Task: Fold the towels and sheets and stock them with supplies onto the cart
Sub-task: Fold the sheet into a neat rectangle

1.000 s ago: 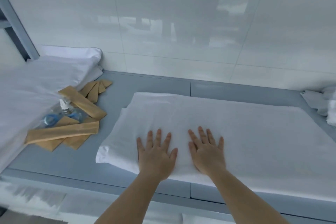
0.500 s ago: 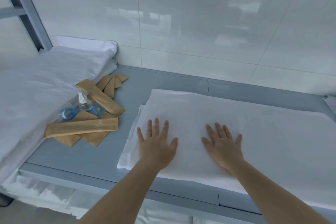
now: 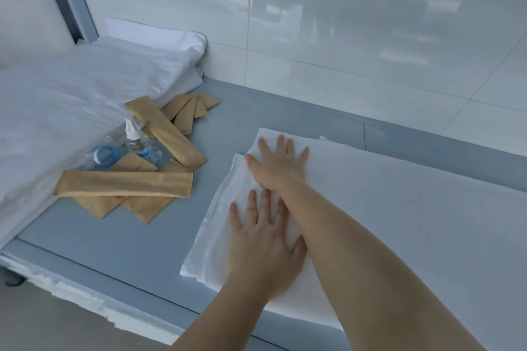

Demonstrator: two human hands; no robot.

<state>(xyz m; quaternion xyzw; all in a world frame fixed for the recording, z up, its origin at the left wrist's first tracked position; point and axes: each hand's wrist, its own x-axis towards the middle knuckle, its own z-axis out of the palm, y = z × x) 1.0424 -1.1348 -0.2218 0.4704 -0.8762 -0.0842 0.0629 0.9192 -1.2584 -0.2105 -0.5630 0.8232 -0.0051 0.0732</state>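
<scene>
My left hand (image 3: 263, 248) lies flat, fingers spread, on the near left end of the folded white sheet (image 3: 399, 208) on the grey cart shelf (image 3: 114, 236). My right hand (image 3: 281, 164), fingers likewise straight, presses beyond it. Print on the tan paper sleeve (image 3: 125, 184) is illegible.

Single head view – looks forward-down, close over grey shelf (image 3: 119, 239).

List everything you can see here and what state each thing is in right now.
folded sheet: flat on the grey surface
left hand: fingers straight, pressing the sheet
right hand: fingers spread, pressing the sheet
spray bottle: capped
brown packets: sealed, piled loosely
white bedding: heaped
</scene>
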